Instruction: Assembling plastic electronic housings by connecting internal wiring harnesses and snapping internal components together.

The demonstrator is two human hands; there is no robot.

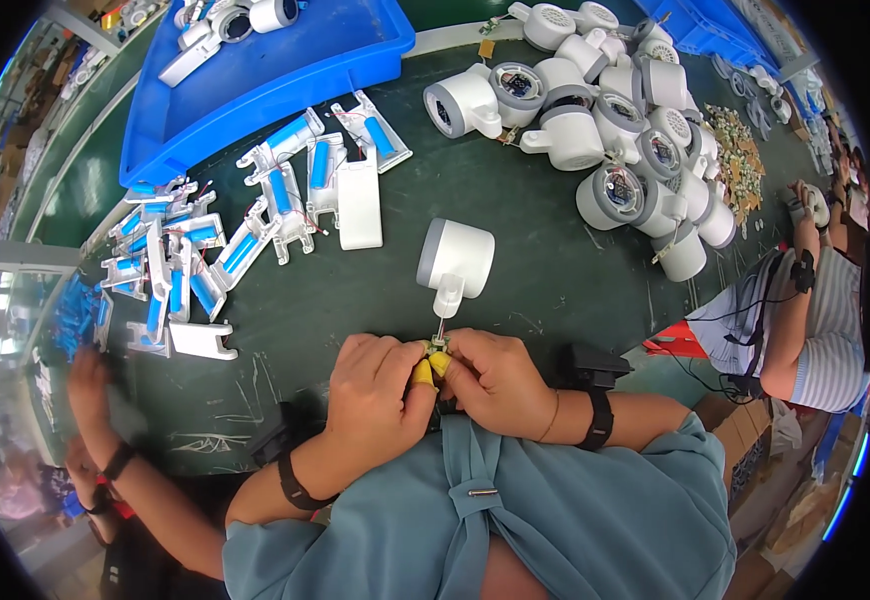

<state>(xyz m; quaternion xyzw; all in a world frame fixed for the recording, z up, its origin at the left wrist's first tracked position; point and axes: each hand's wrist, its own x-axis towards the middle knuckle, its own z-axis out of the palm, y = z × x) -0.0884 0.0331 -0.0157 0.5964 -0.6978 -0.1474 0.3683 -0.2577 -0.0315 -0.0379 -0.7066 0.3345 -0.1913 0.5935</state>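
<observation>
Both my hands meet at the front edge of the table, fingertips pinched together. My left hand (377, 388) and my right hand (505, 385) grip a small circuit board (439, 346), greenish with a pale part, mostly covered by my fingers. Yellow finger covers sit on the digits that touch it. Thin wires (441, 328) run from the board up to the stem of a white round housing (463, 258) with a grey rim. That housing lies on its side just beyond my hands.
White shells with blue battery cells (282, 190) lie scattered at left, below a blue bin (265, 105). Many round white housings (567, 138) are heaped at right, beside a pile of small boards (737, 160). Co-workers' arms reach in at left (145, 490) and right (803, 300).
</observation>
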